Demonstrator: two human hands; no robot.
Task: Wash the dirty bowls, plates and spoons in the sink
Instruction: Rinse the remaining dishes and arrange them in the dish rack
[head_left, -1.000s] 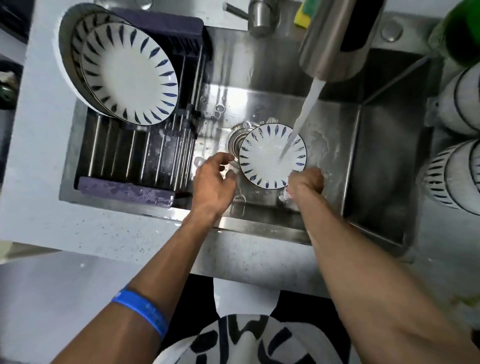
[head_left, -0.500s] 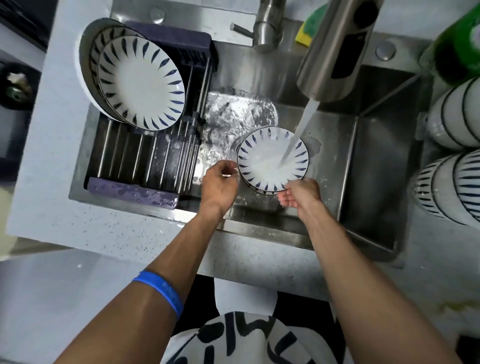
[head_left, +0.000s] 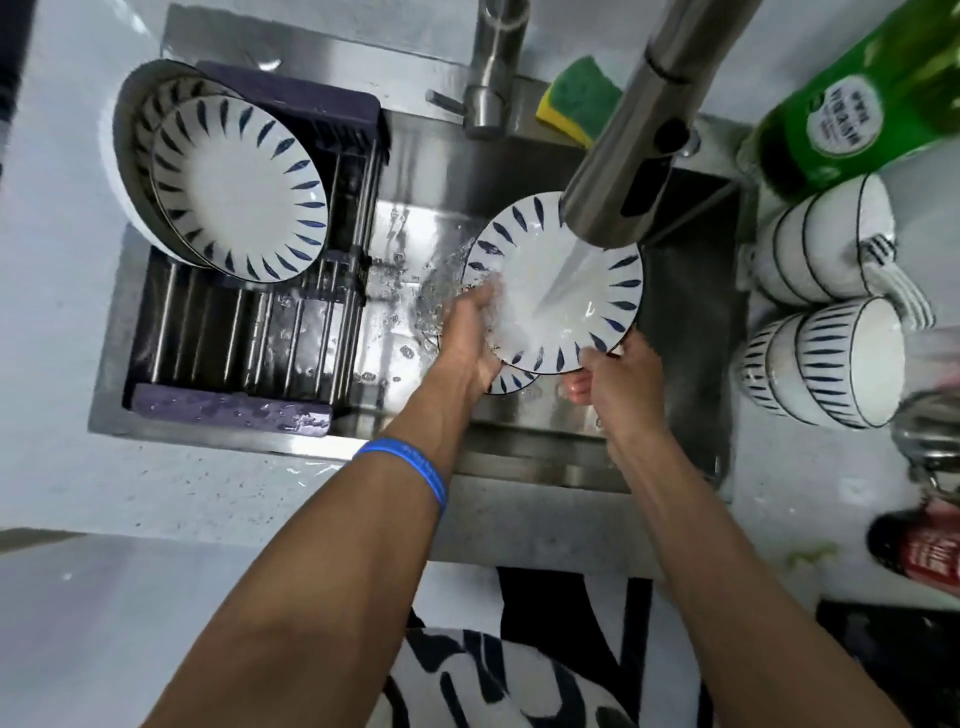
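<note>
You have lifted the blue-leaf plate closer under the faucet than half a second ago. It hangs above the sink, stream hitting its face. Your left hand lies on its left edge with its fingers blurred in the spray, and your right hand pinches the near rim. Wet glazed ceramic is stiff, slick and breakable, so hold opposite rims.

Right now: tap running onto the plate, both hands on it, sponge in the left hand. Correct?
Not quite. The sponge lies on the sink ledge behind the tap, in neither hand. The head view shows the left hand bare on the plate and the right hand gripping its near rim under the running water.
</note>
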